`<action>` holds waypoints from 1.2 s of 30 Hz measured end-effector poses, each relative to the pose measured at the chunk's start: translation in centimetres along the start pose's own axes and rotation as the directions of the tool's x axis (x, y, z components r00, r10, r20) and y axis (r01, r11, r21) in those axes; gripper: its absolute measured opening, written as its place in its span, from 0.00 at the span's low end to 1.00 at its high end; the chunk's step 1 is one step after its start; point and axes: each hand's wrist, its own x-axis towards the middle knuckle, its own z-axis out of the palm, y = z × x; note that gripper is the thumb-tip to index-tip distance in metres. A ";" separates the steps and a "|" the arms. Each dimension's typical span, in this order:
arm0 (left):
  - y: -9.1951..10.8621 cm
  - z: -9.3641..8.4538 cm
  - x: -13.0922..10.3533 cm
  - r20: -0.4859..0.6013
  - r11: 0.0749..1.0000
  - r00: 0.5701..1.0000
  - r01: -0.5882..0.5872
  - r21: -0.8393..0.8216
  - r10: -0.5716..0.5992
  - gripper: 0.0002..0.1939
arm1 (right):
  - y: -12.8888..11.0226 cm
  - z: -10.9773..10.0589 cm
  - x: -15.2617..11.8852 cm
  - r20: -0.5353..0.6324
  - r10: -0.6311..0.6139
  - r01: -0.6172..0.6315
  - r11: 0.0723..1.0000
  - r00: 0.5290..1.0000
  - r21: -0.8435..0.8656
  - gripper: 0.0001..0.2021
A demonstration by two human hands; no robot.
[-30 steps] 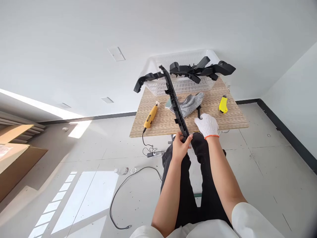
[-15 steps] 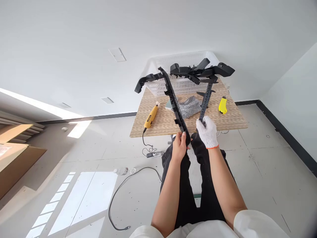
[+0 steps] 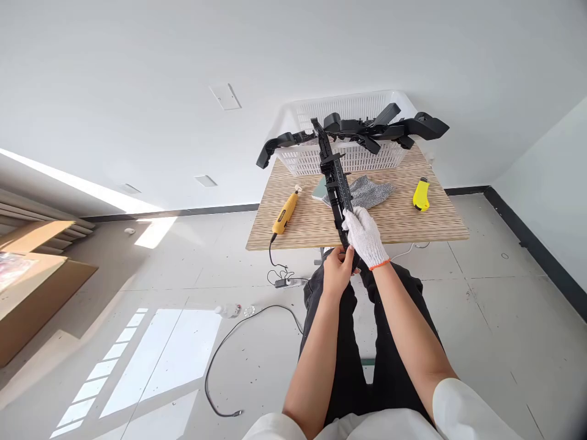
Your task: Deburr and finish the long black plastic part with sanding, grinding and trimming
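My bare left hand (image 3: pixel 337 272) is closed around the near end of a long black plastic trim piece (image 3: pixel 324 146), which slants up and away over the table. In my right hand (image 3: pixel 364 235), which wears a white knit glove with an orange cuff, is a dark vernier caliper (image 3: pixel 342 183). The caliper lies along the trim piece, its jaws at the upper middle of it; whether they touch it I cannot tell. Behind, several black plastic parts (image 3: pixel 385 128) lie across a white slotted basket (image 3: pixel 302 162). A grey cloth glove (image 3: pixel 371 192) rests on the table under the trim piece.
On the wooden-topped table (image 3: pixel 413 229) lie a yellow corded rotary tool (image 3: pixel 285 212) at left, a yellow cutter (image 3: pixel 420 194) at right and a greenish flat block (image 3: pixel 318 190). A black cable (image 3: pixel 215 360) curls over the floor. Cardboard boxes (image 3: pixel 46 299) stand far left.
My right hand has brought the caliper left, from beside the trim piece onto it. My left hand keeps its hold near the bottom end. The view has shifted slightly.
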 end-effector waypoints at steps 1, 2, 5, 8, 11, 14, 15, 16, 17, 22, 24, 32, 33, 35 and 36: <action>0.0 0.0 0.0 0.005 1.000 1.000 0.001 0.007 -0.001 0.25 | -0.1 0.1 0.2 0.003 -0.010 0.010 1.000 1.000 0.010 0.16; 0.0 0.0 0.1 0.009 1.000 1.000 0.001 0.011 -0.001 0.24 | -0.1 0.3 0.5 0.009 -0.022 0.022 1.000 1.000 0.020 0.16; 0.0 0.1 0.2 0.016 1.000 1.000 -0.002 0.000 0.002 0.23 | -0.3 0.6 1.1 0.019 -0.031 0.031 0.999 0.999 0.033 0.16; -0.1 0.1 0.2 0.010 1.000 1.000 -0.016 -0.024 0.016 0.23 | -0.8 1.0 2.0 0.058 -0.036 0.032 0.997 0.998 0.069 0.15; -0.2 0.3 0.3 0.002 0.999 1.000 -0.031 -0.038 0.031 0.24 | -1.4 1.3 3.1 0.085 -0.038 0.032 0.997 0.996 0.065 0.14; -0.2 0.4 0.4 0.012 0.998 0.999 -0.045 -0.044 0.046 0.25 | -2.3 1.8 4.5 0.074 -0.006 0.004 1.000 0.997 0.028 0.15; -0.2 0.4 0.4 0.018 0.998 0.999 -0.049 -0.044 0.050 0.26 | -2.7 2.1 4.9 0.078 0.007 -0.009 1.000 0.997 0.028 0.16; -0.2 0.4 0.4 0.023 0.998 0.998 -0.053 -0.045 0.054 0.26 | -3.0 2.3 5.4 0.090 0.017 -0.021 0.999 0.996 0.038 0.16; -0.2 0.5 0.4 0.025 0.997 0.998 -0.057 -0.047 0.058 0.26 | -3.4 2.6 5.9 0.108 0.027 -0.033 0.998 0.994 0.054 0.16; -0.4 0.5 0.6 0.012 0.996 0.998 -0.062 -0.060 0.063 0.28 | -4.9 3.1 6.8 0.150 0.039 -0.053 0.995 0.988 0.089 0.18; -0.6 0.5 0.7 0.021 0.997 0.998 -0.056 -0.058 0.057 0.28 | -4.7 2.7 6.2 0.064 0.028 -0.032 0.998 0.998 0.058 0.21; -0.1 0.3 0.3 0.026 1.000 0.999 -0.025 -0.001 0.025 0.24 | -2.6 1.7 2.6 -0.020 0.068 -0.065 0.987 0.997 0.145 0.18; -0.1 0.3 0.2 0.028 1.000 0.999 -0.021 0.002 0.021 0.23 | -2.5 1.8 2.5 -0.019 0.072 -0.068 0.984 0.997 0.168 0.17; 0.0 0.2 0.2 0.033 1.000 0.999 -0.011 0.003 0.011 0.21 | -2.4 2.1 2.6 -0.044 0.079 -0.068 0.977 0.996 0.201 0.17; 0.0 0.2 0.2 0.034 1.000 0.999 -0.011 0.003 0.011 0.20 | -2.4 2.3 2.6 -0.064 0.077 -0.062 0.976 0.995 0.211 0.16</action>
